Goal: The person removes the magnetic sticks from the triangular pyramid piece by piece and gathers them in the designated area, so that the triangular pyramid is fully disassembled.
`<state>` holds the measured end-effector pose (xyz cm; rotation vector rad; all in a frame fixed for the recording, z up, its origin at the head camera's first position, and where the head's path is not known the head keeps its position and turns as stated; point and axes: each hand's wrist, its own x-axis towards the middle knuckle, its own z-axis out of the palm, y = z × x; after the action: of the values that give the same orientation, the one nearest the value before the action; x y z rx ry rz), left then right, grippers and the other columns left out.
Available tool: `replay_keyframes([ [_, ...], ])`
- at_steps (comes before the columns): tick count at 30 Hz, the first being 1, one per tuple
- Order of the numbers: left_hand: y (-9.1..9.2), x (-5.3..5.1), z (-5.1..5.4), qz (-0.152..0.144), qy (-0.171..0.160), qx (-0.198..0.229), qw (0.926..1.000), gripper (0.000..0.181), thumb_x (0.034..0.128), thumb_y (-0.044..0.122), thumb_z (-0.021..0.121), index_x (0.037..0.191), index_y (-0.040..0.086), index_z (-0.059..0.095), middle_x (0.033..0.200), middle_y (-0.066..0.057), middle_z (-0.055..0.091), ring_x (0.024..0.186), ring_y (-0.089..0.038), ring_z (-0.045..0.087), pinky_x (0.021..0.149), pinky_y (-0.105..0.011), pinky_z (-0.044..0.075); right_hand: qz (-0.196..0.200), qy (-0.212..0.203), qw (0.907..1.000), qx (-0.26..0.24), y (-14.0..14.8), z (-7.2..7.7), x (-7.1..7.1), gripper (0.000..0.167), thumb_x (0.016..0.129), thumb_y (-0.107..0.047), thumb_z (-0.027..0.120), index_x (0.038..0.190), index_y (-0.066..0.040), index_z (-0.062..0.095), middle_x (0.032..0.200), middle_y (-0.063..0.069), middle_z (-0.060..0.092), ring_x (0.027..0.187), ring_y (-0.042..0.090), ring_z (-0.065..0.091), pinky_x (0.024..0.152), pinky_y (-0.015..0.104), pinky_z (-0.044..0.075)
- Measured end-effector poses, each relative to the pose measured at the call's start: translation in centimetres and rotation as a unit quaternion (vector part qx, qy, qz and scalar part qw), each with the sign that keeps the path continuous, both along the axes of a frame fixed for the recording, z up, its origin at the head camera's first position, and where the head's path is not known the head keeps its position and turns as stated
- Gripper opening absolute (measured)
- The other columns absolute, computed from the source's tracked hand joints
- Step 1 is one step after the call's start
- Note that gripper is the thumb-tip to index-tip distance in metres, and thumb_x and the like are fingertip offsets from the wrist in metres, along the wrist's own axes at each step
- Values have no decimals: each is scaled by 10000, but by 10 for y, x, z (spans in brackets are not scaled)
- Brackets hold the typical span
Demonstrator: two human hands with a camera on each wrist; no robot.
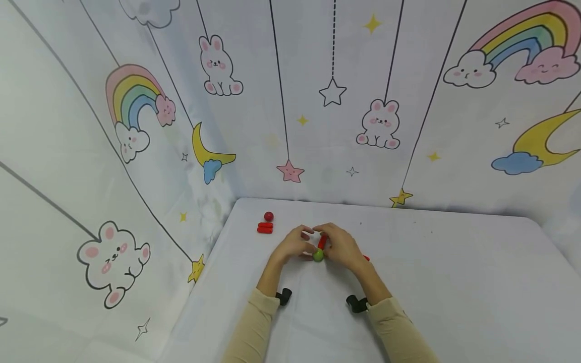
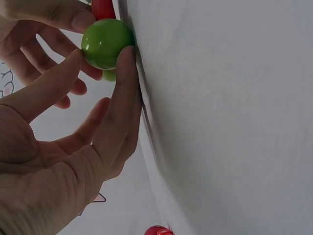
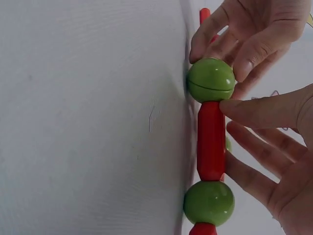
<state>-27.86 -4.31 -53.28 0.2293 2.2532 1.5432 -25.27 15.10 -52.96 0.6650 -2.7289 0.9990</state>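
A green ball (image 1: 318, 255) lies against the end of a red rod (image 3: 211, 142) on the white table. My left hand (image 1: 294, 245) pinches this ball between thumb and forefinger, as the left wrist view shows. The right hand (image 1: 341, 246) holds the rod, its thumb close to where rod and ball meet. At the rod's other end sits a second green ball (image 3: 209, 203), followed by another red rod (image 3: 203, 229). Part of a further green ball (image 2: 109, 75) shows behind the held one. The hands hide much of these pieces in the head view.
A red ball (image 1: 269, 216) and two red rods (image 1: 265, 228) lie at the table's back left. A red tip (image 1: 366, 258) shows beside my right wrist. A patterned cloth (image 1: 317, 126) hangs behind and left of the table (image 1: 454, 282).
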Motion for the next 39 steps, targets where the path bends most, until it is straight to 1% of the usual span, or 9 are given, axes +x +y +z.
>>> replay_keyframes([
  [3, 2, 3, 0, -40, -45, 75, 10000, 603, 849, 72, 816, 1391, 4, 559, 1365, -254, 558, 1107, -332, 619, 852, -434, 621, -39, -31, 10000, 79, -3, -1, 1, 640, 750, 154, 773, 1344, -57, 662, 1228, 151, 677, 981, 330, 676, 813, 501, 561],
  [7, 5, 5, 1, -35, 84, 40, 10000, 605, 832, 60, 824, 1373, -12, 562, 1348, -258, 568, 1121, -341, 597, 853, -432, 617, 87, -89, 9999, 5, -4, -4, 0, 640, 778, 148, 764, 1366, -80, 654, 1256, 148, 669, 973, 311, 683, 774, 455, 559],
  [10, 8, 6, 1, 27, 46, 178, 9998, 598, 826, 12, 822, 1358, -32, 553, 1329, -262, 560, 1066, -343, 617, 807, -428, 630, 384, -65, 9992, -127, -2, -8, -2, 643, 802, 155, 749, 1391, -75, 635, 1271, 160, 661, 1021, 314, 694, 798, 444, 571],
  [13, 10, 6, 2, 38, -35, 316, 9995, 608, 835, -14, 818, 1373, -23, 534, 1329, -260, 546, 1050, -342, 624, 787, -431, 636, 643, -49, 9978, -172, 0, -10, -3, 658, 809, 170, 734, 1420, -39, 604, 1284, 185, 645, 1071, 334, 692, 873, 481, 574],
  [18, 9, 5, 0, 103, -100, 510, 9986, 690, 821, -54, 808, 1424, 9, 479, 1310, -259, 530, 1058, -344, 609, 764, -435, 640, 764, -114, 9968, -228, 2, -11, -4, 679, 795, 200, 721, 1429, 3, 580, 1285, 201, 640, 1086, 340, 689, 926, 512, 561],
  [25, 6, 4, -1, 130, -259, 617, 9977, 715, 821, -93, 784, 1449, 15, 458, 1264, -270, 516, 996, -339, 620, 749, -462, 640, 944, -251, 9946, -342, 2, -12, -4, 699, 808, 172, 761, 1453, -5, 557, 1244, 200, 635, 1043, 306, 701, 844, 432, 609],
  [29, 5, 5, 0, 73, -261, 590, 9979, 723, 828, -97, 781, 1459, 21, 448, 1264, -276, 506, 963, -328, 628, 747, -478, 638, 1027, -321, 9939, -234, 1, -14, -3, 709, 828, 155, 757, 1479, -19, 539, 1301, 196, 626, 1126, 314, 659, 856, 420, 601],
  [32, 5, 4, 0, 111, -196, 510, 9984, 758, 819, -103, 788, 1479, 28, 438, 1269, -273, 506, 973, -318, 613, 756, -476, 637, 1033, -332, 9940, -166, -1, -14, -2, 708, 829, 167, 736, 1481, -25, 536, 1319, 185, 627, 1186, 317, 618, 883, 433, 578],
  [39, 0, 1, -1, 144, -38, 179, 9997, 797, 800, -80, 825, 1493, 41, 450, 1252, -255, 528, 1015, -303, 563, 768, -423, 638, 1007, -365, 9941, -188, -2, -14, -5, 685, 851, 138, 756, 1478, -20, 531, 1261, 170, 662, 1172, 290, 629, 949, 466, 537],
])
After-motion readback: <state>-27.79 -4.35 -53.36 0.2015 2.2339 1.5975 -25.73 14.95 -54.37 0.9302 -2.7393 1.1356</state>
